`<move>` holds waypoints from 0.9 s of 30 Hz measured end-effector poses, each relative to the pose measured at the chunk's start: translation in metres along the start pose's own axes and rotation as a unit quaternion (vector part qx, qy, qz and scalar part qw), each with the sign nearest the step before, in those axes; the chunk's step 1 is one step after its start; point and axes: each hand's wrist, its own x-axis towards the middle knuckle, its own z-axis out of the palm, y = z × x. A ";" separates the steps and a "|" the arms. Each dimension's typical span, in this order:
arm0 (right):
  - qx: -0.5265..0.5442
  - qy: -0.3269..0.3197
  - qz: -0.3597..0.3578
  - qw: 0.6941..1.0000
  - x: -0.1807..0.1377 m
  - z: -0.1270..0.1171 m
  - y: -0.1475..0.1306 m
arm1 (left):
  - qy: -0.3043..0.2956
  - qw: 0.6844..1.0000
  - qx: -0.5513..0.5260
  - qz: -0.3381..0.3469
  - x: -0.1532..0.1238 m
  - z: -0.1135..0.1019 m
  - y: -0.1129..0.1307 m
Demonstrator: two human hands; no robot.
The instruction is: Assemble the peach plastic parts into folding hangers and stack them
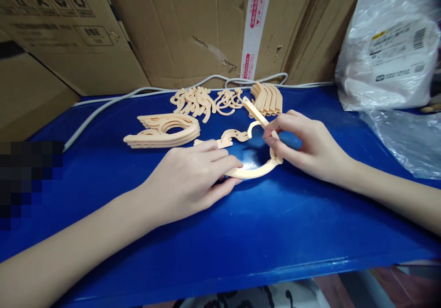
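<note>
A curved peach plastic piece (253, 171) lies on the blue table (241, 234) between my hands. My left hand (193, 179) pinches its near-left end, fingers closed on it. My right hand (306, 145) grips the right end of the curve together with a straight peach strip (253, 110) that angles up and away. A small wavy peach piece (232, 138) is joined to the curve's far end.
A stack of large curved peach pieces (161, 131) lies at the left. Piles of small hooks (195, 101) and ribbed parts (267, 97) sit further back. A white cable (113, 100) runs along the cardboard boxes (193, 27). Plastic bags (389, 50) sit at the right.
</note>
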 end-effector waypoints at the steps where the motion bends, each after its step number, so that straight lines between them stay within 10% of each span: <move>1: -0.007 0.000 -0.003 1.000 0.000 -0.001 0.002 | 0.008 1.000 0.009 0.000 0.001 0.000 -0.001; 27: -0.068 -0.065 0.007 0.996 0.001 -0.003 0.023 | -0.029 0.997 0.064 -0.032 0.004 0.006 -0.011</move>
